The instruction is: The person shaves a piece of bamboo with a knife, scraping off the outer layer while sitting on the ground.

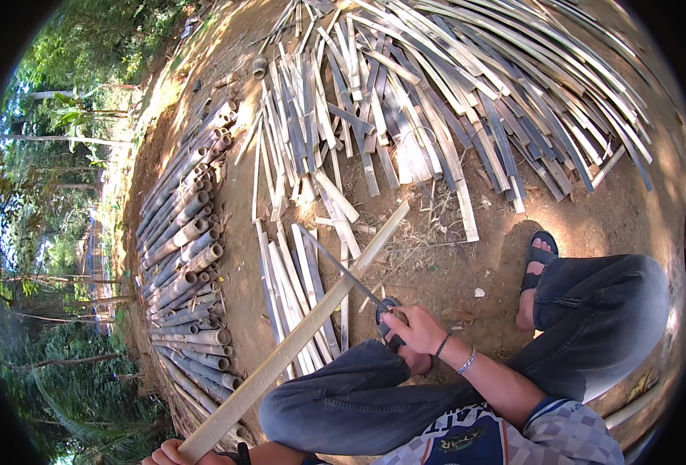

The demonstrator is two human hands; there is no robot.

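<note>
My left hand point(174, 454), at the lower left edge, is closed round the near end of a long pale bamboo strip point(296, 335). The strip slants up across my left thigh, its far end above the ground in front of me. In my right hand point(419, 328) is the handle of a long, thin-bladed knife point(327, 252). Its dark blade points up and to the left and crosses the strip near my left foot. Whether the edge touches the strip I cannot tell. Below the strip, several split bamboo slats point(291, 283) lie on the ground.
A stack of round bamboo poles point(192, 232) lies to the left. Ahead and to the right spreads a big pile of split bamboo slats point(505, 93). My sandalled right foot point(540, 260) rests on the dirt ground point(451, 271). Trees point(56, 194) stand beyond the poles.
</note>
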